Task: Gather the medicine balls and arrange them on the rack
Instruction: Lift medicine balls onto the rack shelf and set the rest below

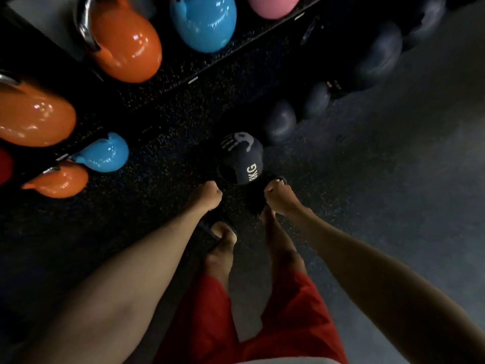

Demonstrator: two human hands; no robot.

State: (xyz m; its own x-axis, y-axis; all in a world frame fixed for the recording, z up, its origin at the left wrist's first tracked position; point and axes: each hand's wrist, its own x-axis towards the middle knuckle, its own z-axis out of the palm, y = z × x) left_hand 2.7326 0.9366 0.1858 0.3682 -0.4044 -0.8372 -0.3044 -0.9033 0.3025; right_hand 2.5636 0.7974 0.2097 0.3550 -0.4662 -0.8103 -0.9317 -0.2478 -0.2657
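Note:
A dark medicine ball [242, 157] marked "8KG", with a pale hand print on top and a grip hole in its side, lies on the black speckled floor just ahead of my feet. My left hand [206, 195] hangs just short of its lower left side, fingers curled into a fist with nothing in them. My right hand [277, 194] is curled the same way at the ball's lower right edge; I cannot tell whether it touches. Several more dark medicine balls [280, 122] sit in a row on the low rack [309, 30] running up to the right.
A shelf unit on the left holds orange kettlebells [126, 46], blue kettlebells [204, 22] and a pink one [273, 5]. Smaller kettlebells [102, 153] sit lower left. Grey floor [406, 153] spreads to the right. My bare legs, sandals and red shorts fill the bottom.

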